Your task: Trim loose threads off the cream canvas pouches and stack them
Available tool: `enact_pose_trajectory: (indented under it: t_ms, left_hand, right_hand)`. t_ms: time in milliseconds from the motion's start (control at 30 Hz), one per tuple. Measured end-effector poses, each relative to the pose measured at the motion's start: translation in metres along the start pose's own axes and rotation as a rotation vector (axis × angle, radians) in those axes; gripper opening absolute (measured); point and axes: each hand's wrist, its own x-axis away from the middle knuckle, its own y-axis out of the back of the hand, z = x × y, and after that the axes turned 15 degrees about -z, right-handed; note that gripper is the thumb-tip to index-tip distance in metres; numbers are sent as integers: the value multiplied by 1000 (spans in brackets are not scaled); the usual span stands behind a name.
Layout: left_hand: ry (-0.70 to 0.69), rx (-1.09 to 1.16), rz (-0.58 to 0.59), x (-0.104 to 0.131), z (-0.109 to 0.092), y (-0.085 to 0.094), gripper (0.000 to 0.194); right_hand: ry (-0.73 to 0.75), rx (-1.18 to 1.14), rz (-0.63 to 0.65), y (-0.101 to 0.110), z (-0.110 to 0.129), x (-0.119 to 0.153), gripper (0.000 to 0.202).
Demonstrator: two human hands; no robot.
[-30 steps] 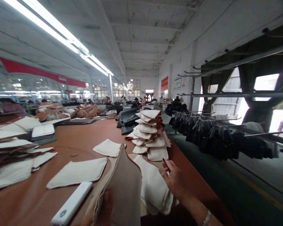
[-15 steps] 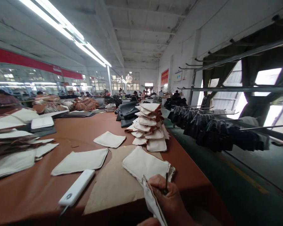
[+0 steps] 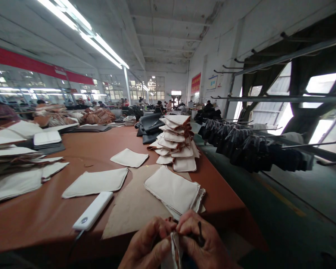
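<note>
At the bottom centre, my left hand (image 3: 149, 244) pinches one side of a cream fabric piece (image 3: 173, 254) with a brown edge. My right hand (image 3: 203, 239) closes on the other side of its top edge, and a thin dark tool (image 3: 200, 233) sticks up between its fingers. Both hands are close together in front of the table's near edge. Just beyond them lies a small pile of cream pieces (image 3: 172, 188), partly on brown paper (image 3: 134, 205). The lower part of the held piece is cut off by the frame.
A tall stack of cream pieces (image 3: 176, 144) stands beside black leather (image 3: 149, 127). Two flat cream pieces (image 3: 96, 182) and a white corded device (image 3: 93, 211) lie left on the brown table (image 3: 81, 149). More piles (image 3: 14, 179) are far left; a hanging rack (image 3: 235, 145) stands right.
My left hand has come up into view and taken hold of the piece. My right hand has moved down slightly, and the held piece is now more upright. The view has shifted a little.
</note>
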Motion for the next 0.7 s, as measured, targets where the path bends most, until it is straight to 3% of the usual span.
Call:
enact_pose_trajectory:
  t_ms: [167, 367, 500, 700]
  left_hand:
    - [103, -264, 112, -7, -10, 14, 40]
    - [175, -383, 157, -13, -1, 4, 35]
    - [144, -528, 97, -16, 4, -3, 22]
    - [-313, -841, 102, -16, 23, -4, 24]
  right_hand:
    - [-344, 59, 122, 18, 9, -5, 19]
    - [-542, 180, 184, 17, 7, -8, 20]
    - [-425, 272, 151, 15, 0, -7, 16]
    - [-183, 407, 168, 19, -10, -2, 12]
